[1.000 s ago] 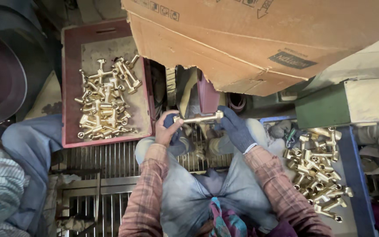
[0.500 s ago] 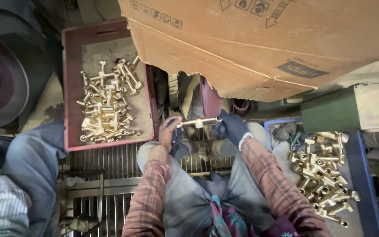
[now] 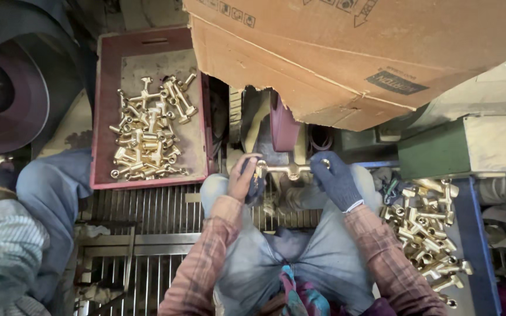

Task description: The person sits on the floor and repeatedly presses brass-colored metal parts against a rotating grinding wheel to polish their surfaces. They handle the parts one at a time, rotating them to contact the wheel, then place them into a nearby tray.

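1. A seated worker, seen from directly above, holds a brass fitting (image 3: 291, 170) level between both hands, just above the knees and just in front of a dark red grinding wheel (image 3: 284, 126)
2. The left hand (image 3: 242, 177) grips one end of the fitting, its fingers (image 3: 247, 162) curled and clamped around the metal, with a scrap of dark cloth tucked under the palm
3. The right hand (image 3: 336, 180), in a dark blue knitted glove, takes the other end, its fingers (image 3: 322, 162) closed on the round brass tip
4. A red plastic crate (image 3: 105, 117) stands to the worker's left, holding a loose pile of polished brass fittings (image 3: 147, 131) that lie crossed over one another
5. To the worker's right, a second heap of brass fittings (image 3: 428, 228) sits in a blue-edged tray (image 3: 480, 246), close beside the right forearm
6. A large brown cardboard box (image 3: 346, 52) hangs over the machine, covering the top of the wheel
7. A metal floor grating (image 3: 147, 210) runs beneath the crate and the worker's legs
8. Another person's knee in blue trousers (image 3: 54, 187) and a grey striped sleeve (image 3: 7, 246) show at the left edge, well apart from the fitting
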